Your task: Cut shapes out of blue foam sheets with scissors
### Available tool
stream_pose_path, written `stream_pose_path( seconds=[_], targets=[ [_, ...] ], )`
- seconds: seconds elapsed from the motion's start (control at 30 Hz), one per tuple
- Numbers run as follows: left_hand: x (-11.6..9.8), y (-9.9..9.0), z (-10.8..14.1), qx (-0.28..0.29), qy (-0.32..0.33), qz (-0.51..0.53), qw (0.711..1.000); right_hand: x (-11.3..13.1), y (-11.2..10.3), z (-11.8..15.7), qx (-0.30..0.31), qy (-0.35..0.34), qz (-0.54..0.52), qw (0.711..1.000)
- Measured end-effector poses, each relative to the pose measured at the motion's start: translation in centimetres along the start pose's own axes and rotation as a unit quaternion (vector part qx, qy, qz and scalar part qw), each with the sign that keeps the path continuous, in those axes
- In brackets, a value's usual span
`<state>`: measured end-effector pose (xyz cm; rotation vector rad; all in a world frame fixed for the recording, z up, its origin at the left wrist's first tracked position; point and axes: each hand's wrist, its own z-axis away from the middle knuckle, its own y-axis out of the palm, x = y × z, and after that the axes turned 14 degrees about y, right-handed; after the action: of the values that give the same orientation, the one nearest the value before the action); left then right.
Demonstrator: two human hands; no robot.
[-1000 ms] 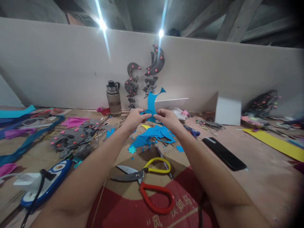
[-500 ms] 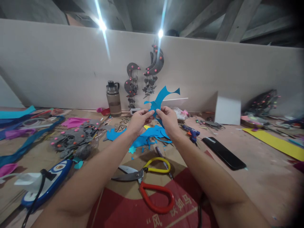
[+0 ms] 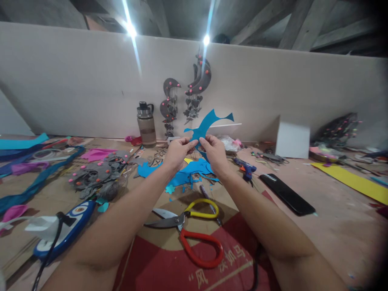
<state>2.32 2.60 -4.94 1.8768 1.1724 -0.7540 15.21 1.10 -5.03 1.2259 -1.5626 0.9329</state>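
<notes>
Between my two hands I hold up a blue felt piece [image 3: 207, 124], cut in a curved, branching outline with a narrow tail to the right. My left hand [image 3: 181, 150] pinches its lower left edge, and my right hand [image 3: 214, 151] pinches it just beside, the thumbs close together. More blue felt scraps [image 3: 182, 171] lie on the cardboard below my hands. Nearer to me are open scissors [image 3: 183, 220] with one yellow and one red handle. A pen [image 3: 209, 198] lies partly under the yellow handle.
At the left are grey felt pieces with pink dots [image 3: 100, 173] and a blue-and-white power strip [image 3: 66, 230]. A water bottle [image 3: 146, 125] stands by the wall, where grey moon hangings [image 3: 200, 81] are. To the right lie a glue gun [image 3: 246, 167], a black phone [image 3: 286, 194] and a yellow strip [image 3: 351, 182].
My hands stay almost in place, with both still pinching the blue felt. The felt's upper part has tilted slightly right. The whole view has shifted a little.
</notes>
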Motion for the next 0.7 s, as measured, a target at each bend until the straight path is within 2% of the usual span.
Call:
stream_pose_path(
  seconds=[0.13,0.27,0.7],
  targets=[
    [0.30,-0.03,0.06,0.002,0.033,-0.028,0.999,-0.14,-0.09,0.01,-0.009,-0.004,0.002,1.000],
    [0.50,-0.13,0.07,0.014,0.038,-0.031,0.999,-0.33,-0.06,0.01,-0.012,-0.006,-0.005,1.000],
    [0.08,0.02,-0.12,0.009,-0.023,0.047,0.999,-0.65,0.14,0.02,-0.028,-0.030,0.024,0.999]
  ],
)
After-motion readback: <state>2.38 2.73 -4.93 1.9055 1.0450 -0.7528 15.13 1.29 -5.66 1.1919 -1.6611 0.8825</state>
